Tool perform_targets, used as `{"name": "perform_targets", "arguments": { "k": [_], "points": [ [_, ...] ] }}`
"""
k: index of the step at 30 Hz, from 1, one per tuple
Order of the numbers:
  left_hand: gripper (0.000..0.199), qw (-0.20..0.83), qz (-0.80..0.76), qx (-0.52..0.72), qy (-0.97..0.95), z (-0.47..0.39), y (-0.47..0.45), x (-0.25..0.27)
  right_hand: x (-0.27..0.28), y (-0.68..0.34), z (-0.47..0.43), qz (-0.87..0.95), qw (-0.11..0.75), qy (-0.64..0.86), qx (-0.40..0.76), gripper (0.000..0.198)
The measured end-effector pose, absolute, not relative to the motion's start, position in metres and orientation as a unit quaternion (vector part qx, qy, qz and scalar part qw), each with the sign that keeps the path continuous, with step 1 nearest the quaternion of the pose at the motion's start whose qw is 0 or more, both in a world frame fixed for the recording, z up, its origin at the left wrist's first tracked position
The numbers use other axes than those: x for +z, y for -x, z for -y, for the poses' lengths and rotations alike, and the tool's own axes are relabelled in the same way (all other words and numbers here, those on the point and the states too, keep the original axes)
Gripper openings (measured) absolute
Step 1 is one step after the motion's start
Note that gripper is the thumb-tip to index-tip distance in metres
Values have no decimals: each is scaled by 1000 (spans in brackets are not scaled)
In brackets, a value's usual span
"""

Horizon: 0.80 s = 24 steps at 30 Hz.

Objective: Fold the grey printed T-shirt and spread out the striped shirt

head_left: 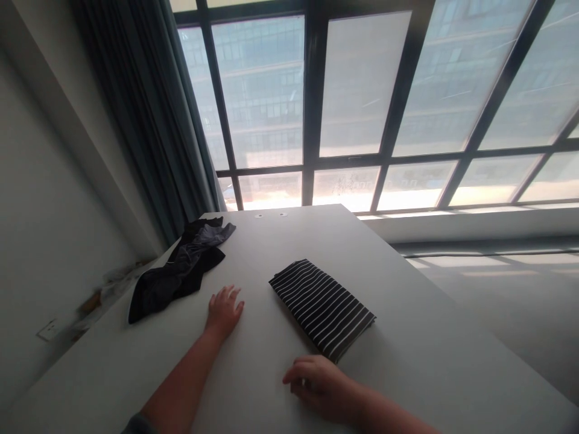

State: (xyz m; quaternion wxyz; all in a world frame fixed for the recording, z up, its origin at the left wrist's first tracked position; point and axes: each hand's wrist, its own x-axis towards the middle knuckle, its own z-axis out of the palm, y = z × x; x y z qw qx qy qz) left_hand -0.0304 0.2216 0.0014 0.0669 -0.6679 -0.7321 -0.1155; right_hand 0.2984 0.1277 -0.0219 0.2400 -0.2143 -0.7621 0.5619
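A folded black cloth with thin white stripes (322,307) lies flat on the white table (253,386) in the middle of the head view. Just below its near corner is my right hand (319,383), fingers loosely curled with a gap showing between them and nothing visible in them. Whether it touches the cloth's corner I cannot tell. To the left of the striped cloth, my left hand (225,310) has its fingers spread over the tabletop and holds nothing. Beyond it, a crumpled heap of black and dark grey clothing (181,268) lies along the table's left edge.
Two small round white fittings (283,214) sit at the table's far end. A dark curtain (149,108) hangs at the far left beside large framed windows (312,120). Some items (93,301) lie by the wall, left of the table. Floor shows on the right.
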Motion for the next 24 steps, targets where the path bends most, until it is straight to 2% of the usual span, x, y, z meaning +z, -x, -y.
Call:
{"name": "perform_targets", "arguments": {
  "k": [3,6,8,10,13,16,20,24],
  "points": [
    [45,-38,629,-172,757,-202,-24,-4,-7,-308,-131,858,329,227,321,32],
    [45,-131,569,-244,774,-181,-78,-7,3,-328,-149,821,428,302,226,33],
    [54,-180,576,-278,747,-168,-112,-8,2,-344,-168,774,475,375,184,33],
    [66,-227,597,-296,711,-157,-141,-9,-5,-361,-191,726,488,461,149,34],
    [79,-273,615,-304,674,-143,-174,-10,-23,-381,-221,677,422,581,160,42],
    [93,-267,633,-276,672,-135,-189,-12,-39,-391,-237,671,371,609,202,56],
    [107,-206,642,-234,700,-137,-183,-16,-46,-390,-238,680,374,597,201,59],
    [102,-204,603,-241,733,-146,-166,-17,-40,-385,-230,676,383,596,205,58]
  ]
}}
